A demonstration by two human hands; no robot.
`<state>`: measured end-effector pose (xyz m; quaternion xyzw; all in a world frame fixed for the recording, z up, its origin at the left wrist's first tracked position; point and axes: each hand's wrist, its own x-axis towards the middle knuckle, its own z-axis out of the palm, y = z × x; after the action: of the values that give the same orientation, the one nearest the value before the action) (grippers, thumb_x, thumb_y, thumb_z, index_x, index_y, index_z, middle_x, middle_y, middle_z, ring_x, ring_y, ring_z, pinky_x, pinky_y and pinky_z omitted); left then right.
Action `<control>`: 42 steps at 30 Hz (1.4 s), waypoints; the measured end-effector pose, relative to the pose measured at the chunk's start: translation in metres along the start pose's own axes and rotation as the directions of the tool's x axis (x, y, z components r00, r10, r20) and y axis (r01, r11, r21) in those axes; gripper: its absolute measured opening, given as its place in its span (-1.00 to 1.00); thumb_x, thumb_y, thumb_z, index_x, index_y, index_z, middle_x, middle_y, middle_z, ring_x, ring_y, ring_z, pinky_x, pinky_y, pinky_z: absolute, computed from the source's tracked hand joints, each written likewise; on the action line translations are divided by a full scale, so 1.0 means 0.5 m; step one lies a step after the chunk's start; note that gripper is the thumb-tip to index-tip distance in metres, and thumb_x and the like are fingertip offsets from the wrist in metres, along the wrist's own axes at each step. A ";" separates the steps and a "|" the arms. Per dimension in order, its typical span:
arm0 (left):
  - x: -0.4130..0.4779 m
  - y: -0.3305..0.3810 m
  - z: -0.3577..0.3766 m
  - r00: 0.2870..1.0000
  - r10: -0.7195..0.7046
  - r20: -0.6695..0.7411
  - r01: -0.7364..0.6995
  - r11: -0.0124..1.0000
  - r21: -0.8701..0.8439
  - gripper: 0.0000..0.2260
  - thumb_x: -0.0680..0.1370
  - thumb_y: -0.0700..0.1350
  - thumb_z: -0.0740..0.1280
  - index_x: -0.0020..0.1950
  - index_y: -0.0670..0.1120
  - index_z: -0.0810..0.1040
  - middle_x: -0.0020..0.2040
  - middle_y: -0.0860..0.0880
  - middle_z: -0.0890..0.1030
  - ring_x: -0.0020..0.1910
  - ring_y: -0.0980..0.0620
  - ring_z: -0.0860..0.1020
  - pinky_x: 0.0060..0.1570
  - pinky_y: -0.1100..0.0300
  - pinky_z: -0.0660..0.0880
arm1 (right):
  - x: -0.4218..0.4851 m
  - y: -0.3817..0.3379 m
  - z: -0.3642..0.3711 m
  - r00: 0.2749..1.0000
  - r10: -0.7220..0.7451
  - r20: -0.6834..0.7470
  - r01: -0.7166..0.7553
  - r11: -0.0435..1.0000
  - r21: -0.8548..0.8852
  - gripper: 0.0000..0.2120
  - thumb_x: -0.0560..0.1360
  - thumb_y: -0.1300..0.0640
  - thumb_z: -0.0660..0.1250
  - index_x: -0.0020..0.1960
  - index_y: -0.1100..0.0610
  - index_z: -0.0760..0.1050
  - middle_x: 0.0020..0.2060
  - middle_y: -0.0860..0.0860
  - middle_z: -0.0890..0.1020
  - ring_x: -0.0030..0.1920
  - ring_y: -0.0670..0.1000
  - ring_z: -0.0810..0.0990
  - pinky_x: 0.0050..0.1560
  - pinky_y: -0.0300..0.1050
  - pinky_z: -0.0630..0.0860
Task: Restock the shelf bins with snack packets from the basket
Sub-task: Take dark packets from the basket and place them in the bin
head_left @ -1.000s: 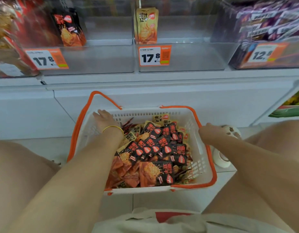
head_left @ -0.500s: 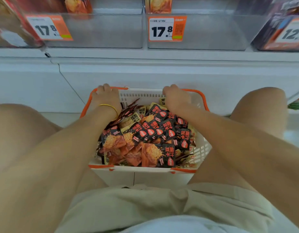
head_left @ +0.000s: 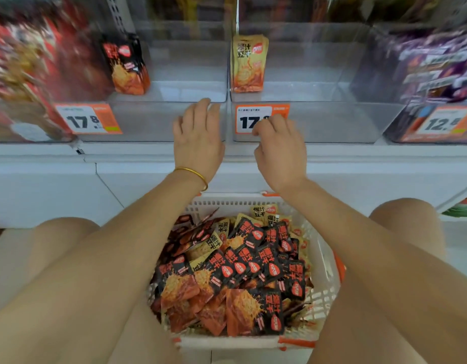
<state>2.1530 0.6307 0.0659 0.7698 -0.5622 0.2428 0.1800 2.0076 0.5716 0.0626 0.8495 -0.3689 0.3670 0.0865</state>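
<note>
Clear plastic shelf bins (head_left: 148,124) span mid-frame; left hand (head_left: 198,143) flat-fingered, right hand (head_left: 279,151) loosely curled, both empty above white lattice basket (head_left: 227,204) of glossy packets (head_left: 235,269).

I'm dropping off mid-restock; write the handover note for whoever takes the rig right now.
Left hand: open, empty, fingertips at the front rim of the left clear bin.
Right hand: loosely curled, empty, in front of the price tag on the middle bin.
Basket: below the hands, piled with snack packets, black and yellow mixed.
Done: nothing evident. The bins show only an upright black packet and yellow packet.
Left: sort all packets into bins.
</note>
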 end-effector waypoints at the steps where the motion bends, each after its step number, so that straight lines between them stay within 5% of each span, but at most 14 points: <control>1: 0.005 -0.004 0.003 1.000 0.020 -0.002 -0.020 1.000 0.019 -0.46 0.33 -0.13 0.05 0.29 -0.19 0.43 0.28 -0.16 0.48 0.21 -0.14 0.38 0.07 -0.03 0.33 | 0.009 0.001 0.003 1.000 0.007 -0.027 -0.007 0.999 -0.034 -0.72 0.20 0.43 0.28 -0.13 0.22 0.54 -0.18 0.15 0.56 -0.17 0.22 0.54 -0.26 -0.01 0.43; 8: 0.064 -0.018 0.016 0.994 0.033 -0.100 -0.011 0.977 0.212 -0.63 0.37 -0.25 0.35 0.17 -0.11 0.50 0.05 -0.08 0.56 0.03 -0.11 0.47 0.06 0.04 0.30 | 0.079 0.014 0.018 1.000 0.016 0.000 -0.016 0.974 -0.226 -0.64 0.36 0.29 0.15 0.12 0.17 0.51 0.06 0.10 0.57 0.12 0.18 0.52 0.25 0.13 0.38; 11: 0.098 -0.025 -0.002 0.995 -0.013 0.101 -0.009 0.977 0.212 -0.73 0.47 -0.27 0.28 0.16 -0.09 0.50 0.04 -0.08 0.56 0.08 -0.14 0.47 0.19 -0.02 0.25 | 0.119 0.018 0.019 0.959 0.092 0.270 -0.015 0.961 -0.275 -0.69 0.55 0.15 0.20 0.28 0.15 0.41 0.17 0.10 0.53 0.25 0.17 0.44 0.43 0.24 0.09; 14: 0.114 -0.029 -0.001 0.983 0.016 0.185 -0.040 0.992 0.122 -0.76 0.54 -0.31 0.16 0.16 -0.11 0.46 0.06 -0.13 0.56 0.10 -0.17 0.45 0.16 0.01 0.22 | 0.134 0.036 0.024 0.923 0.092 0.373 -0.010 0.977 -0.215 -0.71 0.64 0.00 0.09 0.24 0.11 0.43 0.14 0.08 0.55 0.22 0.16 0.44 0.38 0.13 0.10; 20: 0.137 -0.041 -0.026 0.979 0.082 0.186 -0.078 0.996 -0.031 -0.68 0.46 -0.39 0.14 0.14 -0.16 0.46 0.04 -0.18 0.54 0.07 -0.18 0.42 -0.01 0.06 0.24 | 0.159 0.041 0.025 0.958 0.024 0.284 -0.009 0.998 -0.054 -0.76 0.63 0.01 0.12 0.16 0.08 0.48 0.07 0.02 0.57 0.14 0.10 0.43 0.21 -0.01 0.14; 30: 0.120 -0.055 -0.065 0.972 0.145 0.182 -0.120 0.982 -0.145 -0.61 0.37 -0.46 0.15 0.12 -0.15 0.46 0.01 -0.16 0.55 0.04 -0.15 0.42 -0.10 0.13 0.14 | 0.136 0.035 0.014 0.993 -0.104 0.062 0.110 0.989 -0.103 -0.86 0.52 0.08 0.30 -0.12 0.14 0.54 -0.25 0.06 0.61 -0.15 0.17 0.52 -0.05 -0.03 0.11; 42: 0.042 -0.027 -0.091 0.965 0.173 0.196 -0.138 0.974 -0.180 -0.64 0.42 -0.40 0.16 0.16 -0.15 0.47 0.03 -0.16 0.55 0.06 -0.15 0.41 -0.08 0.14 0.15 | 0.065 0.040 -0.018 0.987 -0.158 0.038 0.161 0.980 -0.113 -0.84 0.46 0.05 0.27 -0.16 0.11 0.57 -0.32 0.03 0.62 -0.27 0.15 0.56 -0.08 -0.03 0.14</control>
<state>2.1635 0.6436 0.1153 0.7270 -0.6550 0.1262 0.1629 2.0036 0.5428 0.0888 0.8752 -0.3215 0.3245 0.1594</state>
